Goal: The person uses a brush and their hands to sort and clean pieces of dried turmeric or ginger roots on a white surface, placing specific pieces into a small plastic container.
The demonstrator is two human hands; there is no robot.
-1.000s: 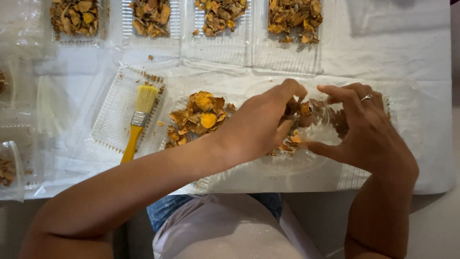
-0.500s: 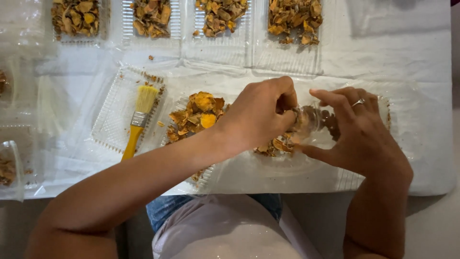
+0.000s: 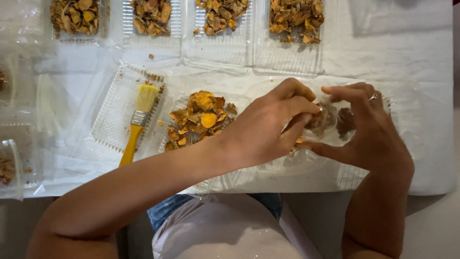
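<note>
Over a clear plastic tray (image 3: 268, 169) at the table's near edge, my two hands meet. My left hand (image 3: 266, 129) has its fingers curled, pinching one side of a small clear plastic container (image 3: 330, 125) with brown dried pieces inside. My right hand (image 3: 371, 132), which wears a ring, holds the other side with thumb below and fingers on top. A heap of orange and yellow dried slices (image 3: 199, 117) lies in the tray just left of my left hand. Part of the container is hidden by my fingers.
A yellow-handled brush (image 3: 136, 122) rests on a ribbed clear lid (image 3: 110, 112) to the left. Several clear trays of dried slices (image 3: 294, 19) line the far edge. More clear containers (image 3: 12, 165) sit at the far left, all on white cloth (image 3: 397, 52).
My left hand's fingers have curled in tighter over the clear container. My right hand has closed in slightly, and the container sits more between both hands.
</note>
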